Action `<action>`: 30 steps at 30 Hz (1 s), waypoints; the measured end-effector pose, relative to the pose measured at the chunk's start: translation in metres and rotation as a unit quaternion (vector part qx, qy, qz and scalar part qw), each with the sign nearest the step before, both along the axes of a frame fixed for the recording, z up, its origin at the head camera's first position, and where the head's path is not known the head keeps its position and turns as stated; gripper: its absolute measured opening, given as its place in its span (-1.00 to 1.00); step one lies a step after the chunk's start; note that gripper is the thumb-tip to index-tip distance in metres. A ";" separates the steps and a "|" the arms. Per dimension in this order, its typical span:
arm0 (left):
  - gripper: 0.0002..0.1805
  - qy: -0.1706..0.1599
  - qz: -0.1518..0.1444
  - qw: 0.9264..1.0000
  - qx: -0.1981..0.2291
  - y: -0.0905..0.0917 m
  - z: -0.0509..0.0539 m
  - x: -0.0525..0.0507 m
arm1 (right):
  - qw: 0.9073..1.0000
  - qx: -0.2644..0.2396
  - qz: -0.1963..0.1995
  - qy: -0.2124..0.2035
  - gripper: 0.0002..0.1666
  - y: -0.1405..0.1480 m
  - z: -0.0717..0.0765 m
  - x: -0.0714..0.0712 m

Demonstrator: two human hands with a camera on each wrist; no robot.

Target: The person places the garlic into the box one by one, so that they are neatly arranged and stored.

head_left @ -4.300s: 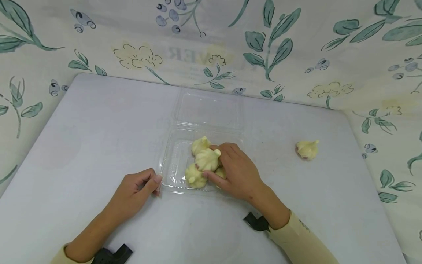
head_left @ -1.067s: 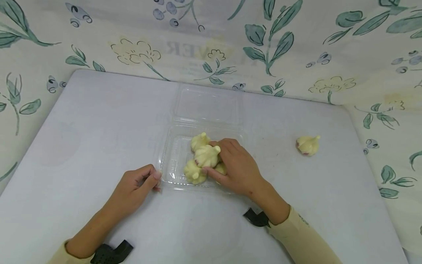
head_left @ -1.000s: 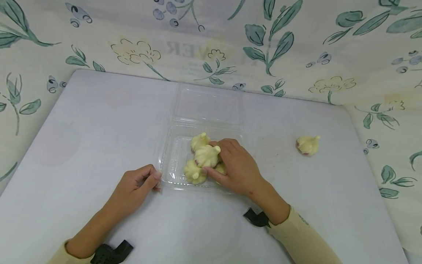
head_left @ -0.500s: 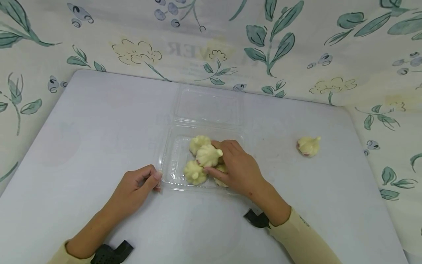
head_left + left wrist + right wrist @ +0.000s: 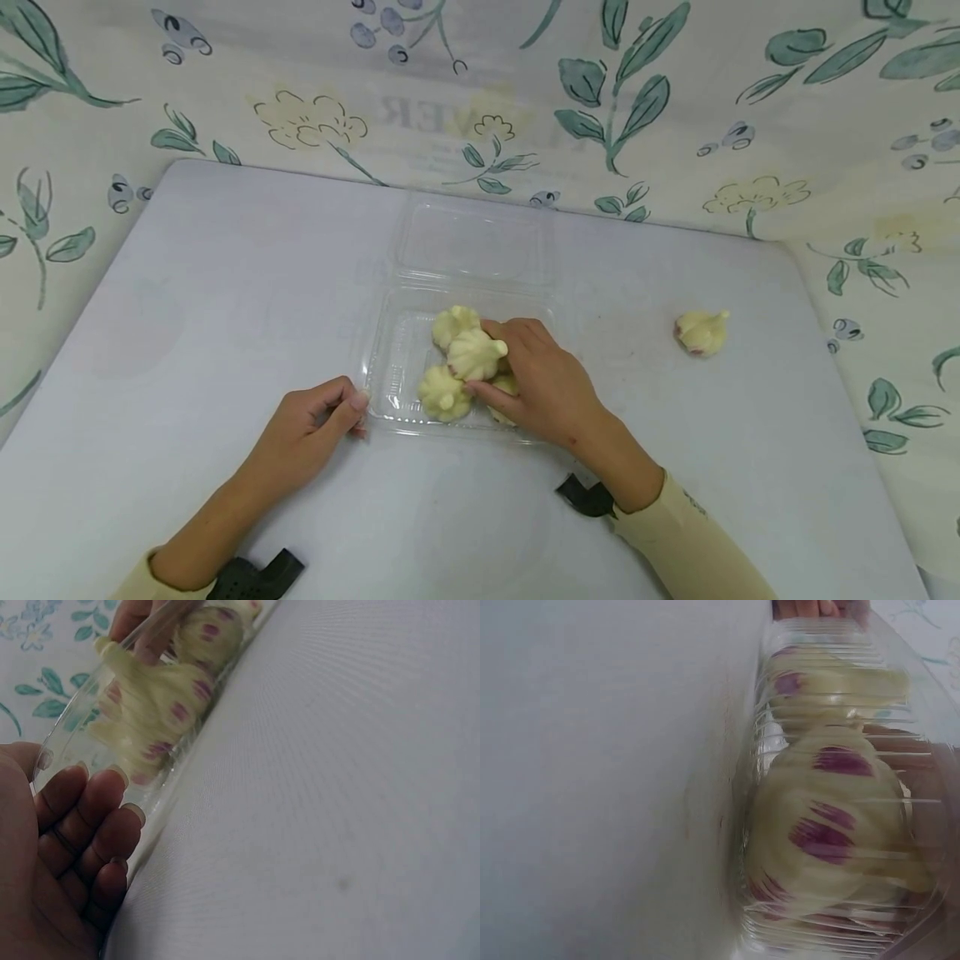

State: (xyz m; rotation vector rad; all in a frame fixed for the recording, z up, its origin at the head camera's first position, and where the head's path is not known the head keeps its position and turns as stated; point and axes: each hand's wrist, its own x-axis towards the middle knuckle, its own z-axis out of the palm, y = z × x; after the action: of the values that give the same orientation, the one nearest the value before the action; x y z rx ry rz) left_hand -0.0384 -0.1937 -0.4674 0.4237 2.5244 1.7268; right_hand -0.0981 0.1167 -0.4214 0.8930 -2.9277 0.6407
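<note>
A clear plastic clamshell container (image 5: 397, 362) lies with its lid (image 5: 472, 242) folded back. Inside it are several pale yellow garlic bulbs, among them a back one (image 5: 452, 323) and a front-left one (image 5: 444, 395). My right hand (image 5: 547, 387) holds a garlic bulb (image 5: 476, 356) between thumb and fingers, over the others; some of its fingertips are hidden. My left hand (image 5: 315, 425) pinches the container's left rim, its thumb on the edge and its fingers (image 5: 101, 799) curled below. Through the ribbed wall in the right wrist view, a garlic bulb (image 5: 817, 825) shows purple patches.
A single garlic bulb (image 5: 701, 333) sits on the white table (image 5: 225, 292) to the right of the container. A floral cloth (image 5: 465, 92) hangs behind the table's far edge. Black wrist cameras, such as the left one (image 5: 255, 575), are on both forearms.
The held garlic bulb has shifted slightly right, and the back bulb has turned a little since about a second ago. My left hand has stayed at the container's rim.
</note>
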 end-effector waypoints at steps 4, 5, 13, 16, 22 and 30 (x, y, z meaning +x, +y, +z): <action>-0.69 0.000 0.002 1.000 -0.003 0.000 0.000 0.000 | 1.000 -0.007 0.002 -0.014 -0.12 0.001 0.002 0.000; -0.69 0.000 0.003 1.000 -0.003 0.000 0.000 0.000 | 1.000 -0.008 0.002 -0.017 -0.11 0.002 0.003 0.000; -0.69 0.004 0.001 1.000 -0.001 0.000 0.000 -0.001 | 0.999 -0.024 0.010 -0.022 -0.18 0.005 0.007 -0.001; -0.70 0.003 0.000 1.000 0.001 0.000 0.000 -0.001 | 0.999 -0.025 0.014 -0.012 -0.26 0.006 0.008 -0.001; -0.70 0.003 0.001 1.000 -0.001 -0.001 -0.001 -0.001 | 1.000 -0.011 0.024 0.014 -0.36 0.007 0.008 -0.002; -0.70 0.005 -0.001 1.000 0.005 0.000 0.000 0.000 | 0.999 0.018 0.032 0.025 -0.43 0.004 0.007 -0.001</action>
State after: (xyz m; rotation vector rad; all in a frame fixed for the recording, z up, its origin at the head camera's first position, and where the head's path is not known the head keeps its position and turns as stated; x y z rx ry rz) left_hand -0.0388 -0.1941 -0.4677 0.4359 2.5233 1.7424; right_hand -0.0996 0.1212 -0.4148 0.9949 -2.8856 0.5632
